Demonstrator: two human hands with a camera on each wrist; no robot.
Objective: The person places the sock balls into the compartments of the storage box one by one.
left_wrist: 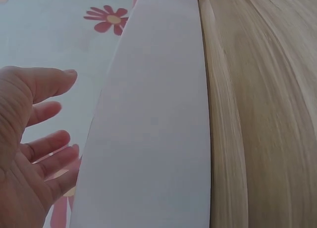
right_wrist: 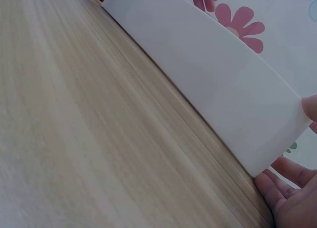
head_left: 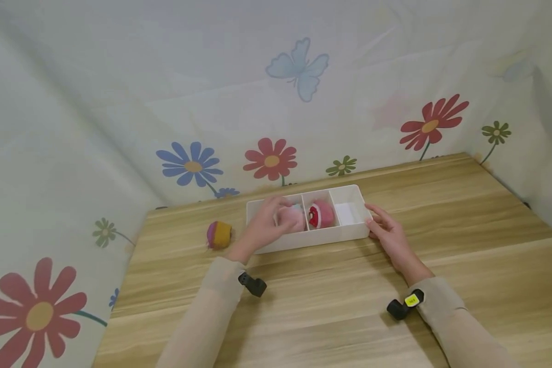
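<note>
A white box [head_left: 324, 237] with three compartments lies on the table, long side towards me. My left hand [head_left: 268, 224] is over its left compartment, fingers apart and relaxed. Beneath and beside those fingers sits a pale pink cupcake-like toy [head_left: 293, 219], partly hidden; the left wrist view shows nothing between thumb and fingers. In the middle compartment a pink toy cupcake [head_left: 323, 214] with white and red trim lies on its side. My right hand [head_left: 392, 241] grips the box's right end, thumb on the upper edge and fingers low at the corner [right_wrist: 285, 186].
A yellow toy cupcake with a purple top [head_left: 220, 235] lies on the wooden table [head_left: 322, 296], left of the box. Behind the table hangs a pale cloth [head_left: 221, 102] printed with flowers and a butterfly.
</note>
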